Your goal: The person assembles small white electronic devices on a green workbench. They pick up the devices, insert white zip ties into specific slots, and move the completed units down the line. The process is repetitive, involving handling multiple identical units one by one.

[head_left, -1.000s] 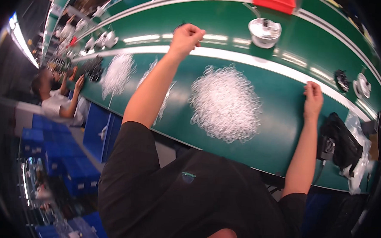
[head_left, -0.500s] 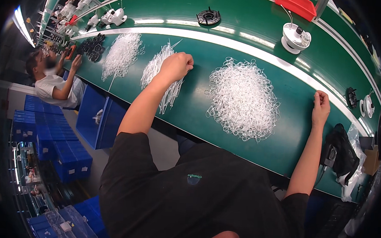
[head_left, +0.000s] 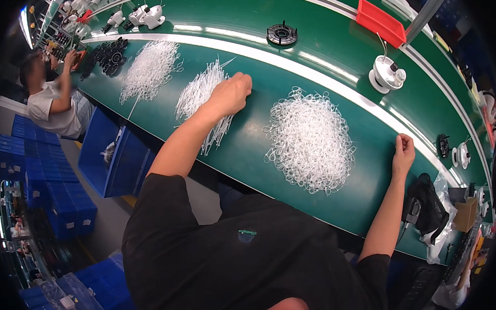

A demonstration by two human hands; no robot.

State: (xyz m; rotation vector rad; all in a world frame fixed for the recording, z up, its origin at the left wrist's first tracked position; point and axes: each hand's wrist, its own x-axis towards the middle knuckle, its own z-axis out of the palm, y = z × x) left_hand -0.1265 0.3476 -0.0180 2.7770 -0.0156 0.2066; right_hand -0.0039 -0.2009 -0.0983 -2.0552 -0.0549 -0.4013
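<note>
My left hand is closed in a pinch over the right edge of a pile of straight white cable ties. Its fingertips point away from me, and whatever they hold is hidden. To the right lies a broad heap of white cable ties bent into loops. Beyond that heap, my right hand is raised near the table's far edge, fingers pinched together. Anything between those fingertips is too small to make out. Another heap of looped white ties lies left of the straight ones.
Behind the green table, a green belt carries a black ring-shaped part and a white fan-like part. A red tray stands beyond. Black parts and a seated person are left; a black bag lies right.
The view has turned slightly, shifting the piles left in the picture. Against them, my left hand sits a little farther right, and the black ring-shaped part on the belt has moved right.
</note>
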